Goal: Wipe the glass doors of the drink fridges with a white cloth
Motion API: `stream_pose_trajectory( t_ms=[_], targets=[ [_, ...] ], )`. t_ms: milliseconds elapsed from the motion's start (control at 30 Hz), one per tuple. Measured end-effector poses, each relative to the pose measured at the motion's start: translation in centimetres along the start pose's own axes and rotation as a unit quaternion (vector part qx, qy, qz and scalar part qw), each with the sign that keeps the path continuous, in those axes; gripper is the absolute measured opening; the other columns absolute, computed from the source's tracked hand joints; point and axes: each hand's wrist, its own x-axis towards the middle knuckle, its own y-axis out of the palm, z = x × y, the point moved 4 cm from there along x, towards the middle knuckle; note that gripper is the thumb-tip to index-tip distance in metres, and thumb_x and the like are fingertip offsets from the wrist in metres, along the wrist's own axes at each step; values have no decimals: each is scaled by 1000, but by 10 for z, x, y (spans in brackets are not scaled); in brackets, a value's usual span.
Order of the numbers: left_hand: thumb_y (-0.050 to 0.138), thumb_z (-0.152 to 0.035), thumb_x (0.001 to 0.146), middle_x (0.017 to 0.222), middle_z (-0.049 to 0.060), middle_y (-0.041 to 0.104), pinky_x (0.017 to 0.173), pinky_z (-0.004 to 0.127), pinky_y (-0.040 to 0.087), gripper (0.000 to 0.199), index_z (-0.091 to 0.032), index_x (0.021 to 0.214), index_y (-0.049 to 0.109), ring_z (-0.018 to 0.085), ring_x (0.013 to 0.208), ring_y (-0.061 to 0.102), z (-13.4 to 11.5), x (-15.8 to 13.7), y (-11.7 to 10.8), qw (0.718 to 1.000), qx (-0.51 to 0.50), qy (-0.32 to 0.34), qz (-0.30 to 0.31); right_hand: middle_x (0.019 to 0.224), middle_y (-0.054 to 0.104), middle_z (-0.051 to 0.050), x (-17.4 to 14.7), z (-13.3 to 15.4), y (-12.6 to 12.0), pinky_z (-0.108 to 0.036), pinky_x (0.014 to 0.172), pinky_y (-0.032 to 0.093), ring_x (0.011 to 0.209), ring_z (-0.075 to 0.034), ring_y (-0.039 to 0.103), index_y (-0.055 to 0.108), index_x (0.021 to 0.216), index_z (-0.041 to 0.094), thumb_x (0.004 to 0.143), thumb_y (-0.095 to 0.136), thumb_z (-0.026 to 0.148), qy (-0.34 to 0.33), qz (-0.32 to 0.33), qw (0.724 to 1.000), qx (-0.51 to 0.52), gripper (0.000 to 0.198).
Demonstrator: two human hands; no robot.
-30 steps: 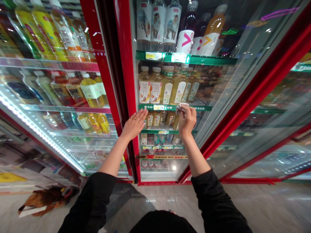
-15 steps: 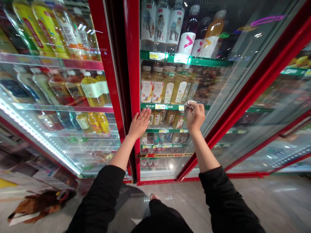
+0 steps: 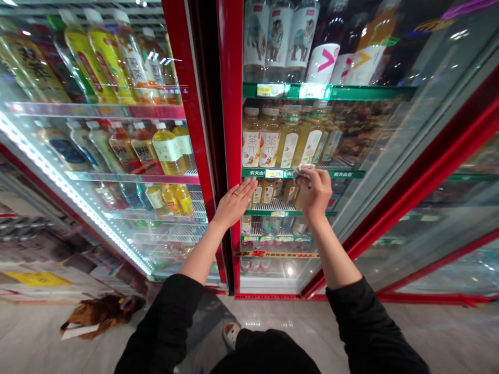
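My left hand (image 3: 236, 202) lies flat with its fingers stretched out over the red door frame (image 3: 231, 114) and the edge of the glass. My right hand (image 3: 316, 192) is closed on a crumpled pale cloth (image 3: 304, 173), which is at the glass door of the drinks fridge. Behind the glass, close to the cloth, runs a green shelf edge (image 3: 343, 174) with price tags. Tea bottles (image 3: 260, 140) stand in a row on that shelf, and smaller bottles (image 3: 267, 192) sit on the one below. My right palm hides part of those.
To the left is another lit fridge section with bottles (image 3: 167, 148) on its shelves. A red frame bar (image 3: 409, 182) slants along the right. On the grey floor (image 3: 273, 317) at lower left lies a brown dog-like figure (image 3: 97, 314). My shoe (image 3: 231, 332) is below the door.
The view has shifted, so the fridge and left shelves appear further right. My right hand with the cloth has moved left across the glass relative to the shelves. My left hand keeps its place on the frame.
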Motion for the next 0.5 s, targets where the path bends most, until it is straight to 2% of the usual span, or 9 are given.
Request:
stream_pose_trajectory(
  t_ms=[100, 233, 367, 500],
  targets=[
    [37, -16, 116, 187, 4, 21, 146, 39, 24, 85, -27, 180, -19, 20, 172, 31, 8, 2, -12, 1000, -6, -29, -10, 105, 70, -8, -26, -3, 1, -45, 93, 63, 102, -26, 70, 80, 114, 24, 103, 59, 23, 57, -41, 998, 6, 23],
    [36, -16, 116, 189, 2, 13, 147, 43, 20, 87, -29, 179, -22, 22, 175, 24, 15, 13, -17, 997, -16, -72, -11, 103, 71, -6, -59, 26, 19, -43, 92, 65, 99, -25, 71, 81, 112, 27, 104, 60, 29, 43, 8, 999, 29, 23],
    [38, -14, 114, 190, 2, 9, 148, 44, 16, 90, -27, 178, -24, 23, 176, 17, 20, 19, -9, 997, -16, -78, 9, 110, 72, -8, -50, 45, 35, -44, 98, 63, 107, -25, 71, 82, 119, 28, 107, 58, 27, 15, 57, 997, 57, 27],
    [38, -17, 115, 190, 2, 11, 148, 45, 17, 89, -27, 179, -22, 23, 177, 16, 26, 14, 5, 996, -18, -82, 14, 114, 71, -10, -28, 35, 31, -48, 102, 62, 110, -26, 69, 82, 123, 28, 110, 56, 26, 16, 12, 999, 46, 29]
  ],
)
